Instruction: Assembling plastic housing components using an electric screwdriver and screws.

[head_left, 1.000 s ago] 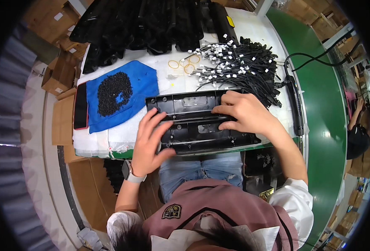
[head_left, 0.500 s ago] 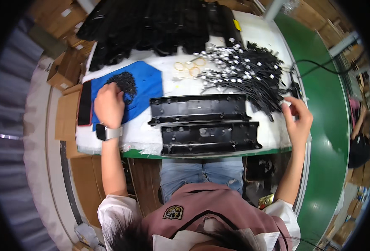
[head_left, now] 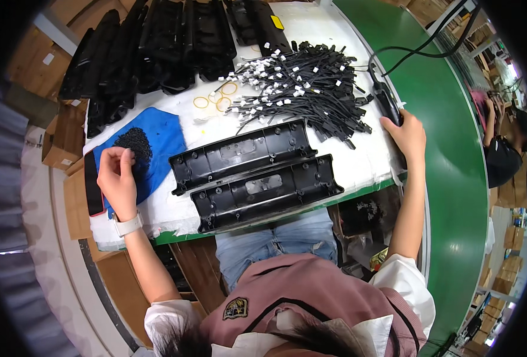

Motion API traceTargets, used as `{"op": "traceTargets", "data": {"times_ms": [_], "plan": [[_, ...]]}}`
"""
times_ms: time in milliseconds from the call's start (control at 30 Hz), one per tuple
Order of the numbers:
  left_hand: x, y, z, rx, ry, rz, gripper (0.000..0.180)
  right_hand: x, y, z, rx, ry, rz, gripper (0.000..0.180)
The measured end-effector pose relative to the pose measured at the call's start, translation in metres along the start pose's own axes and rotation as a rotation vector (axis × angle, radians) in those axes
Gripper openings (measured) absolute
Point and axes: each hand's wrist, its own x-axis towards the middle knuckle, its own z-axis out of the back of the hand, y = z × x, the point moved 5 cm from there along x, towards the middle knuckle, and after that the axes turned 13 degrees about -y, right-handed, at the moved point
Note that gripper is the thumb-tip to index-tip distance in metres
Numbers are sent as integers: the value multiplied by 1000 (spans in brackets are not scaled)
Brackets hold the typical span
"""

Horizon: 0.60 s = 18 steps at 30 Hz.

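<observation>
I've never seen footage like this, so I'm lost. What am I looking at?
There's no machine: a person works bare-handed, seen by a wide camera on their head, looking down, so edges bend. On the white tabletop lie two long black covers, a heap of black cables, a phone and a blue cloth bearing tiny black pieces. The left hand is at those pieces, thumb and finger together; anything pinched is too small to tell. The right hand is at a corded black tool; its grip is partly hidden.

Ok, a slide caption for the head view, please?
Left hand beside small black parts on blue cloth; right hand at a black corded tool.
</observation>
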Motion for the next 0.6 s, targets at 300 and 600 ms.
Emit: {"op": "traceTargets", "data": {"times_ms": [300,600], "plan": [[-97,-137,-67,-675,666,418,15,-51,73,110,1914,-45,110,69],[-148,-179,-103,-913,919,580,17,-88,98,117,2725,173,171,49]]}}
